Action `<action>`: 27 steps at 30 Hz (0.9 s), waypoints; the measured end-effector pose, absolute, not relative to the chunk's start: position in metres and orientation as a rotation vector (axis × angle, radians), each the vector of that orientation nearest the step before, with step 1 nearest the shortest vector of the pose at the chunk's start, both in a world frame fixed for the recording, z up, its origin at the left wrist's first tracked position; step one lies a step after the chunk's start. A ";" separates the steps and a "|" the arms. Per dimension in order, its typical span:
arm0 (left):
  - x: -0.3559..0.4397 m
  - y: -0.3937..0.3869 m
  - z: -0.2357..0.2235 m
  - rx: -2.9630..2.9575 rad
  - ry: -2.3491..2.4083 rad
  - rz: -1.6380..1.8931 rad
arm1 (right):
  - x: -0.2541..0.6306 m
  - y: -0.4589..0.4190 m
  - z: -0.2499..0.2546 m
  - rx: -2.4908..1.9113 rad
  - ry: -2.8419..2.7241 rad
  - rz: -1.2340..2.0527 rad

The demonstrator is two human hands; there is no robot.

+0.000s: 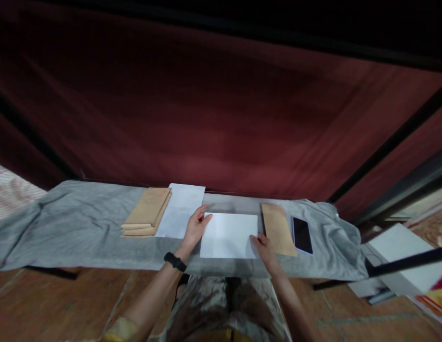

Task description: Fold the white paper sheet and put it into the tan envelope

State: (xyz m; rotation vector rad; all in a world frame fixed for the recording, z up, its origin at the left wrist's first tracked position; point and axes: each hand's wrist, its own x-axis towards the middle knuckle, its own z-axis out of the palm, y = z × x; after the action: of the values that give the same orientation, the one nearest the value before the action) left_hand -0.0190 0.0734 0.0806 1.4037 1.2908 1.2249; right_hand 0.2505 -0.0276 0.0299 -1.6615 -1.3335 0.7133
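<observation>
A white sheet of paper is held level in front of me, just above the grey cloth. My left hand pinches its upper left corner between thumb and fingers. At the lower right edge, my right hand grips it, thumb on top and fingers underneath. Another white sheet lies flat to the left, partly under a stack of brown envelopes. Close to my right hand lies a single brown envelope.
A dark-screened phone lies right of the single envelope. The grey cloth covers a narrow table. A dark red fabric wall rises behind it. White papers sit low at the right, beyond a black bar.
</observation>
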 end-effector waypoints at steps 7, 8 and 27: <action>-0.011 0.040 0.017 1.336 1.483 1.048 | 0.235 -0.020 0.000 -1.924 -1.354 0.436; -0.010 0.037 0.013 1.355 1.494 1.041 | 0.233 -0.021 -0.002 -1.952 -1.365 0.402; 0.058 0.029 -0.007 2.498 1.686 0.434 | 0.180 0.012 -0.017 -1.767 -2.002 0.051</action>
State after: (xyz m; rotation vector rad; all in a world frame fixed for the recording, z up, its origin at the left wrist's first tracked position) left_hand 0.0582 0.0288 -0.0075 2.4981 1.6863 0.4342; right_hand 0.1804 0.0117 -0.0170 -1.7672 -2.0016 0.0510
